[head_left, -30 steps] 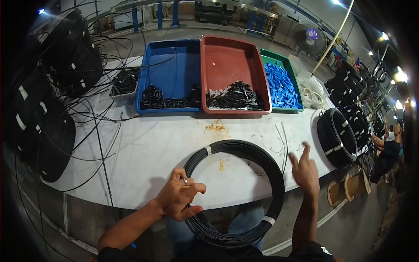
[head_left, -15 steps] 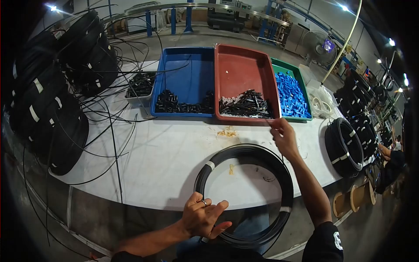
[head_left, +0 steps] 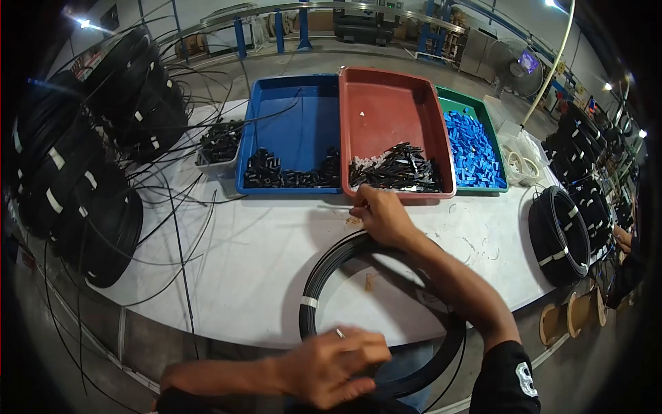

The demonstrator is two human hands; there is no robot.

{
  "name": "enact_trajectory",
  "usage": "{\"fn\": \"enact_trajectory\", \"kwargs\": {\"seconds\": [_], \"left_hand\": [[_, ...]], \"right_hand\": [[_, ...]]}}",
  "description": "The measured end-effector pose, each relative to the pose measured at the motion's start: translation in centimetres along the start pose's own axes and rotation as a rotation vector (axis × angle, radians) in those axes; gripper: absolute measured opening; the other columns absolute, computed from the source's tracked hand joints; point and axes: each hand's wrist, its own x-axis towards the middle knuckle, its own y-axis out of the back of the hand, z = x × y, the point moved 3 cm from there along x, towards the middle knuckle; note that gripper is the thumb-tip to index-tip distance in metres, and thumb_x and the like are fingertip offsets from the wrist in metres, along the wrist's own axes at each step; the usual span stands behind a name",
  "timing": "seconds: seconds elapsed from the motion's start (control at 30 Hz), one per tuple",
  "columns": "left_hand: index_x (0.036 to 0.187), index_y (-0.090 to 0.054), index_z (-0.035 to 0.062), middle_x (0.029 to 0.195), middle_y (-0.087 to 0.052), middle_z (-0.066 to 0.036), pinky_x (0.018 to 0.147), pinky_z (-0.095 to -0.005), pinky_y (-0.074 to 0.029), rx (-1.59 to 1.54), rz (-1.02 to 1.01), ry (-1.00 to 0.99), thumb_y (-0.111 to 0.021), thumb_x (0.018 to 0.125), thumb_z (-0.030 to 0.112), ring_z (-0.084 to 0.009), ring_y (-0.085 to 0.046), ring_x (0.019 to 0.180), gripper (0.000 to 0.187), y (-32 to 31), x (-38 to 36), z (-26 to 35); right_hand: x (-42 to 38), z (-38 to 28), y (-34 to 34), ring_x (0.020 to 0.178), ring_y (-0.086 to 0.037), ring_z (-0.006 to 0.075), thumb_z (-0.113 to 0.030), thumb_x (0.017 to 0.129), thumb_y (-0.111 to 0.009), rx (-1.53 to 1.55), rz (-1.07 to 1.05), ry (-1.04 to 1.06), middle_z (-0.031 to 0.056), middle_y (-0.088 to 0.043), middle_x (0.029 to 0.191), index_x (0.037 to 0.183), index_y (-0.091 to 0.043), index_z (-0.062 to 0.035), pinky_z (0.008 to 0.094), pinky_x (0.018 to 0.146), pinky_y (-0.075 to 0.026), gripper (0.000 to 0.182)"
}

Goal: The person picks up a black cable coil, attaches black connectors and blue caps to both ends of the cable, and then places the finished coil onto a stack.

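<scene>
White table (head_left: 241,276), trays (head_left: 396,110) behind coil (head_left: 319,274); right grip (head_left: 386,217) clamps a strand (head_left: 338,208), left grip (head_left: 334,366) unclear.

One head-worn wide view, forward and down, close above hands (head_left: 383,215) and white table (head_left: 238,276)

Black cable coils bound with white tape (head_left: 52,200) crowd the white tabletop's (head_left: 241,290) left end. 1 taped black coil (head_left: 545,238) stands at its right end, above pale brown wooden spools (head_left: 586,312) on the floor. Behind are a round fan (head_left: 512,72), a thin yellowish pole (head_left: 554,69) and at least 3 blue posts (head_left: 304,29) by a curved metal rail (head_left: 414,12).
</scene>
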Motion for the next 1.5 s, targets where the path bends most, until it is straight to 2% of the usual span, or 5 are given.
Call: {"fn": "enact_trajectory", "kwargs": {"seconds": [0.13, 0.37, 1.0, 1.43, 1.5], "left_hand": [[0.086, -0.062, 0.0026, 0.089, -0.067, -0.012, 0.077, -0.0394, -0.051, 0.56, 0.161, -0.133, -0.066, 0.081, 0.006, -0.0311, -0.066, 0.083, 0.008, 9.7, 6.3, -6.1], [0.105, -0.067, -0.0011, 0.097, -0.072, -0.016, 0.084, -0.0371, -0.054, 0.7, 0.208, 0.32, -0.069, 0.081, 0.0, -0.0295, -0.07, 0.094, 0.024, 17.9, 13.4, -22.4], [0.107, -0.062, 0.0041, 0.09, -0.068, -0.012, 0.076, -0.0321, -0.054, 0.761, 0.32, 0.454, -0.064, 0.078, -0.013, -0.0222, -0.068, 0.083, 0.034, 19.6, 12.9, -25.5], [0.113, -0.061, 0.0068, 0.102, -0.066, -0.013, 0.088, -0.0415, -0.051, 1.044, 0.246, 0.037, -0.064, 0.079, 0.003, -0.0334, -0.065, 0.098, 0.034, 16.5, 13.3, -25.4], [0.112, -0.054, 0.006, 0.102, -0.066, -0.015, 0.089, -0.0441, -0.05, 0.651, 0.323, 0.184, -0.068, 0.077, 0.002, -0.0364, -0.064, 0.102, 0.038, 16.0, 13.9, -26.7]], "right_hand": [[-0.6, -0.7, -0.1, 0.088, -0.066, 0.0443, -0.001, 0.084, -0.065, 0.045, 0.015, 0.131, 0.0264, -0.067, 0.092, 0.1, -0.06, 0.0005, 0.0495, 0.074, -0.05, 0.017], [-1.0, -0.3, -0.4, 0.087, -0.065, 0.0408, 0.011, 0.078, -0.055, 0.063, -0.038, 0.222, 0.0205, -0.063, 0.097, 0.098, -0.059, -0.0001, 0.0486, 0.074, -0.05, 0.023], [-1.2, -0.8, -0.2, 0.085, -0.066, 0.0366, 0.0, 0.084, -0.066, 0.071, -0.147, 0.265, 0.0158, -0.065, 0.089, 0.092, -0.06, -0.0011, 0.0445, 0.074, -0.051, 0.01], [-0.9, -1.4, 0.0, 0.085, -0.066, 0.0344, 0.001, 0.086, -0.063, 0.086, -0.154, 0.228, 0.0149, -0.066, 0.087, 0.094, -0.062, -0.0008, 0.0422, 0.074, -0.051, 0.008], [-1.0, -1.4, -0.1, 0.085, -0.066, 0.0343, 0.002, 0.086, -0.062, 0.083, -0.159, 0.211, 0.015, -0.066, 0.087, 0.094, -0.062, -0.0007, 0.0421, 0.075, -0.052, 0.008]]}}
